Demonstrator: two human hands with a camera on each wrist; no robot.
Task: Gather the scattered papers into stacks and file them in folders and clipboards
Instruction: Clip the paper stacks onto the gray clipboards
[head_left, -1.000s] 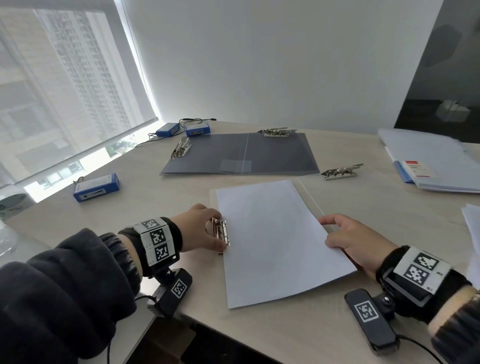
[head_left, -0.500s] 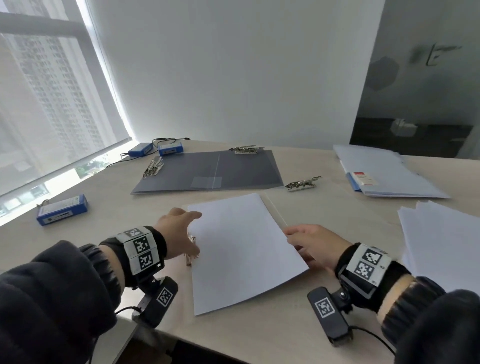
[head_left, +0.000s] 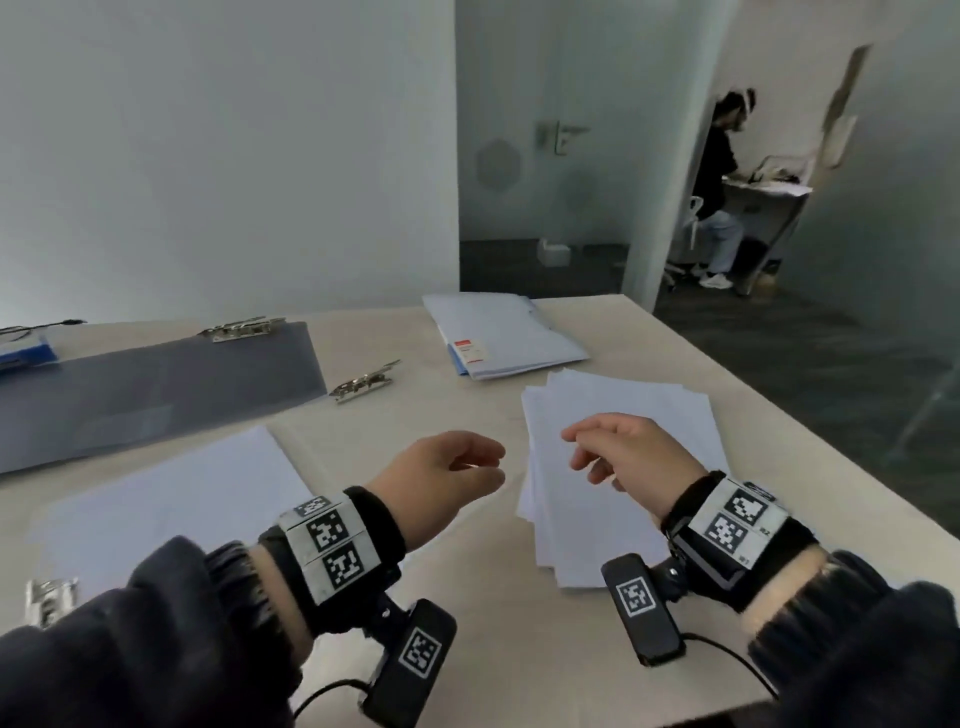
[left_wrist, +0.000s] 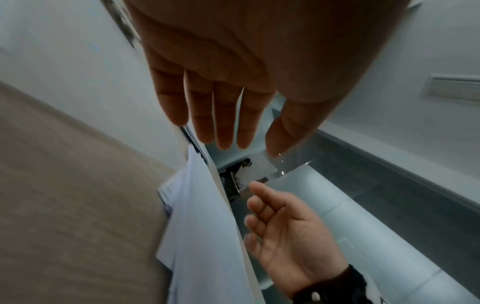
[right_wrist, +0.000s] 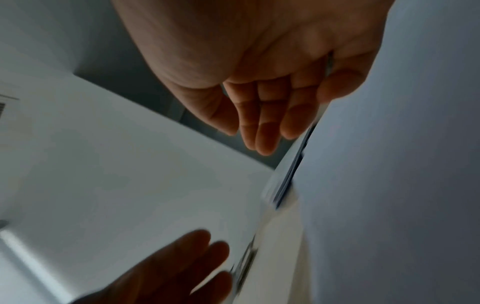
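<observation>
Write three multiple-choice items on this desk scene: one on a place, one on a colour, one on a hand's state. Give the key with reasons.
1. Where does the loose pile of white papers lie?
A. under the right hand
B. on the grey folder
C. on the floor

2. What colour is the open folder at far left?
A. red
B. dark grey
C. yellow

3. What is the left hand holding?
A. a metal clip
B. a sheet
C. nothing

Key:
1 A, the head view shows the pile spread beneath that hand.
2 B, it lies flat and dark grey.
3 C, the left wrist view shows its fingers straight and bare.
</observation>
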